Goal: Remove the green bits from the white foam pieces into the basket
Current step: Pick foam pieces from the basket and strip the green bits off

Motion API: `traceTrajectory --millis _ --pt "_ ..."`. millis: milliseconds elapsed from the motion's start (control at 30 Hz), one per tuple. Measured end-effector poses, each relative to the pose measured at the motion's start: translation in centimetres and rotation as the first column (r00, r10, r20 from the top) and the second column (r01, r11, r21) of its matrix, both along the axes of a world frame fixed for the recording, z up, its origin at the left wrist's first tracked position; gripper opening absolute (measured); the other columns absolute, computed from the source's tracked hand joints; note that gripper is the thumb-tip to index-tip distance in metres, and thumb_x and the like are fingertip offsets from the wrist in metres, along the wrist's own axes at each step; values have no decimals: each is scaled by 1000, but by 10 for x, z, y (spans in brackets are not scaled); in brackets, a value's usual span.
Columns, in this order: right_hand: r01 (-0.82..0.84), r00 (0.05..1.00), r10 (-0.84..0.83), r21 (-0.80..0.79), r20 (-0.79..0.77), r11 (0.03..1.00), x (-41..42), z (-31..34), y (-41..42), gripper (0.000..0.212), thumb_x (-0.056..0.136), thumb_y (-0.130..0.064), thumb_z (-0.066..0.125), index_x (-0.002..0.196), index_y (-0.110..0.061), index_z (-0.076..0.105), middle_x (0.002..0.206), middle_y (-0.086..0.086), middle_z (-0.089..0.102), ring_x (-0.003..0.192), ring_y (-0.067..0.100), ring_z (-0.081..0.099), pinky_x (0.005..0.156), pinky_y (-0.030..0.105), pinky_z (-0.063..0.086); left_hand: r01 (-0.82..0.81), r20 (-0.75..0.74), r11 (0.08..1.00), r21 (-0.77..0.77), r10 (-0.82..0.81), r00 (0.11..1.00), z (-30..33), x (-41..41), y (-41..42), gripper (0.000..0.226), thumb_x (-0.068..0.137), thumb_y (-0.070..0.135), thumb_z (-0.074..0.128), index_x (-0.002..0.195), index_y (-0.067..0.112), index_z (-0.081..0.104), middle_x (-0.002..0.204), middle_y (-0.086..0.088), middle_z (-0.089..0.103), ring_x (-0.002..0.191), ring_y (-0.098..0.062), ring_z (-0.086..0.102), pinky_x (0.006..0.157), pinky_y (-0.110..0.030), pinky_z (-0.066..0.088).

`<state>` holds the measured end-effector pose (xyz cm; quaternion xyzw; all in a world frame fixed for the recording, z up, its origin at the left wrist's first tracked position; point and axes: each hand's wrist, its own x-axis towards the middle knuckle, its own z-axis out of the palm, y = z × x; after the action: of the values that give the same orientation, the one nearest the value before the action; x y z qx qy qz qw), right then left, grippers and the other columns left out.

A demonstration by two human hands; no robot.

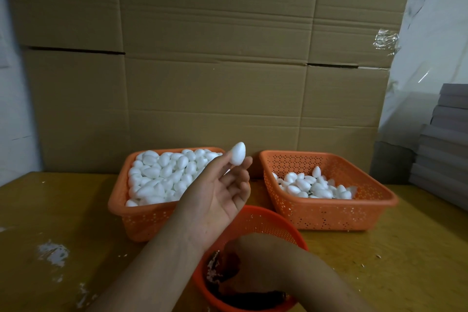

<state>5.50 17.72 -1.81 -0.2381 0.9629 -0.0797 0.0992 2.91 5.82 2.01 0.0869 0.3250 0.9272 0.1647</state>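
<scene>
Left hand [222, 200] pinches a white foam egg [237, 157] at the fingertips, over the full tray [119, 200]. Right hand [243, 256] is down in the round basket [268, 218], grip unclear tbh. Foam's prob super light & dents easy, so hold the sides gently.

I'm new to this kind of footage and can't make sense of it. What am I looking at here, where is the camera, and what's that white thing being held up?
There is no machine here: a person works with bare hands, and the one picture comes from a camera worn on their head, looking forward and down. The left hand is raised, palm up, pinching a white foam egg at its fingertips. The right hand reaches down into a round orange basket nearest the camera; its grip is hidden, so I cannot tell what it holds. On the yellow table stand two square orange baskets: the left basket, heaped with foam eggs, and the right basket, partly filled. Cardboard stands behind.
</scene>
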Motion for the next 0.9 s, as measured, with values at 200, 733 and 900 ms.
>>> traceTrajectory --millis 200,733,900 --pt "-10 1000 10 0 -21 1000 -3 -1 1 37 90 -38 61 120 -16 62 115 5 65 104 24 60 90 38 51 -18 -53 1000 22 19 998 -2 -1 -1 42 79 13 67 120 2 63 107 -7 74 76 -11 70 59 -22 56" --pt "33 985 -77 -270 -154 962 -9 -1 4 22 86 -17 61 107 -21 68 108 -3 67 97 14 62 87 35 52 -198 -171 968 -155 171 970 -8 -6 -4 21 85 18 65 104 11 66 105 -4 73 82 -12 70 63 -23 56" --pt "137 978 -182 -349 -99 927 -14 3 8 19 85 -12 61 92 -25 74 95 -5 73 86 9 66 81 26 53 -231 -146 958 -169 207 967 -9 -9 -7 18 90 19 61 106 13 67 103 -3 74 81 -10 70 61 -22 55"
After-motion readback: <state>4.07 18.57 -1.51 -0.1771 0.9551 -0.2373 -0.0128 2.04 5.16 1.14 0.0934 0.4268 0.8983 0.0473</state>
